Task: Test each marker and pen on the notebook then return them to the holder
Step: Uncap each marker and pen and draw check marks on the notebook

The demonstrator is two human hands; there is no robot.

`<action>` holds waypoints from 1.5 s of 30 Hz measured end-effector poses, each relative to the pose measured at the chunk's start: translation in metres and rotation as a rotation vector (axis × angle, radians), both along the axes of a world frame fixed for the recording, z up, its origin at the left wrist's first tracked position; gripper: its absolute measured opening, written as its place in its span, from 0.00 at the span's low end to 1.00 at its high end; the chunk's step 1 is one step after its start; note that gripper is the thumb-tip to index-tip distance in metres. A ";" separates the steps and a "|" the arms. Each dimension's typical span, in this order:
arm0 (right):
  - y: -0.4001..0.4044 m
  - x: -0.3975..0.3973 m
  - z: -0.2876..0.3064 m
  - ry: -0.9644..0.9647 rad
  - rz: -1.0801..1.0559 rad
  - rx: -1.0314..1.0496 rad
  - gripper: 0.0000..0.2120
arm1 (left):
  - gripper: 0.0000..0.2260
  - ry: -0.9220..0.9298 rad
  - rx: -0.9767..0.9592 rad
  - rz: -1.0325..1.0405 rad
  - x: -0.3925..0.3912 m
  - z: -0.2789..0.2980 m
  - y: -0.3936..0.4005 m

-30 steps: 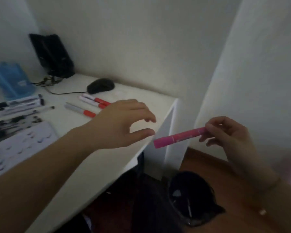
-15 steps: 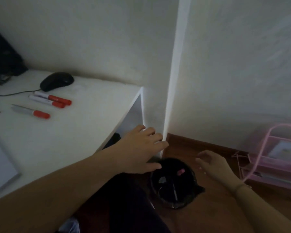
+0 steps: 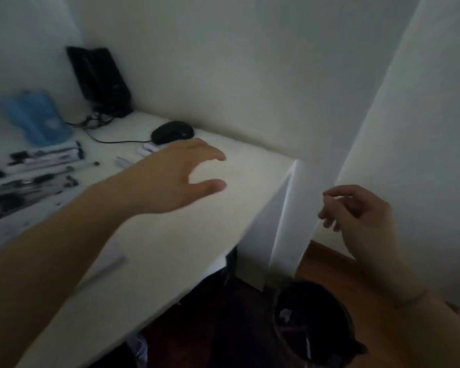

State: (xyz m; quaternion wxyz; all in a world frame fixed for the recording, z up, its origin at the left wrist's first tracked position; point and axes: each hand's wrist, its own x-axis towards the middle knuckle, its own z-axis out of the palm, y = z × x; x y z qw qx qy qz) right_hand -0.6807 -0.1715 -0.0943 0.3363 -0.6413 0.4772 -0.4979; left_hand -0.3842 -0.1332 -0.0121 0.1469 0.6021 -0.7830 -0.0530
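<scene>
So the left hand (image 3: 170, 179) is up over the white desk top (image 3: 186, 243), fingers spread in a loose claw with the thumb sticking out below them, nothing in it. Just behind its fingertips a few white marker barrels (image 3: 146, 150) poke out, long axes running roughly left to right; which end is the cap is hidden by the hand. A black computer mouse (image 3: 171, 132) sits just past those. Further left of the wrist there's a blurry pile of black and white pens (image 3: 32, 176), mostly lying left to right too. The right hand (image 3: 356, 216) hangs off the desk's edge, fingers loosely curled, empty. Below it is a round black bin (image 3: 314, 322) on the floor.
</scene>
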 end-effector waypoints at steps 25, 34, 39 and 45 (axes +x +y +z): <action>-0.060 0.464 0.038 0.920 0.490 -0.580 0.10 | 0.35 -0.132 0.051 0.864 0.246 -0.062 0.141; -0.074 0.486 0.034 1.059 0.493 -0.499 0.13 | 0.28 -0.226 0.394 0.738 0.208 -0.017 0.143; -0.054 0.453 0.044 0.740 0.489 -0.469 0.07 | 0.31 -0.220 0.779 0.608 0.217 0.021 0.147; -0.012 0.385 0.065 0.548 0.717 -0.304 0.03 | 0.23 -0.206 0.621 0.805 0.214 0.019 0.131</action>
